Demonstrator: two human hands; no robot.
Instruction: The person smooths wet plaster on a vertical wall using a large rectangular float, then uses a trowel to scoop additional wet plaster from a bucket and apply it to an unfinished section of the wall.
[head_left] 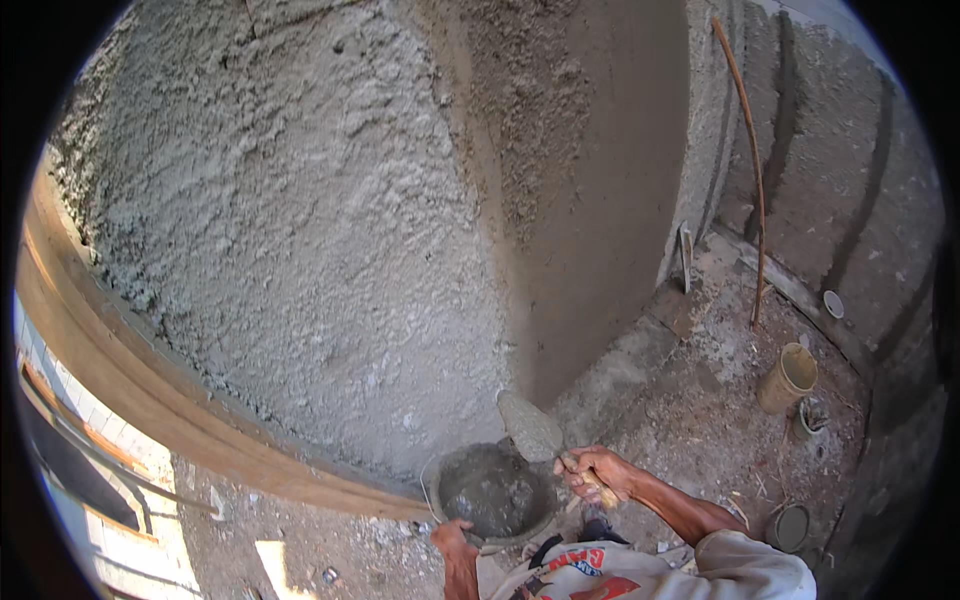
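Observation:
My right hand (597, 472) is closed around the wooden handle of a trowel (530, 425). Grey mortar coats the trowel's blade, which is raised beside the wall, just above the right rim of a bucket. The bucket (541, 527) holds wet grey mortar (490, 492) and stands on the ground against the base of the wall. At its near left rim my left hand (455, 538) grips the edge, fingers partly hidden. The wall (330, 230) in front is rough with fresh mortar on the left and smoother, darker on its right part (610, 180).
A wooden board (130, 350) runs along the wall's left edge. On the right, a bent stick (755, 170) leans on the far wall. A tan bucket (774, 388), a small container (808, 420) and another round container (788, 527) stand on the debris-strewn ground.

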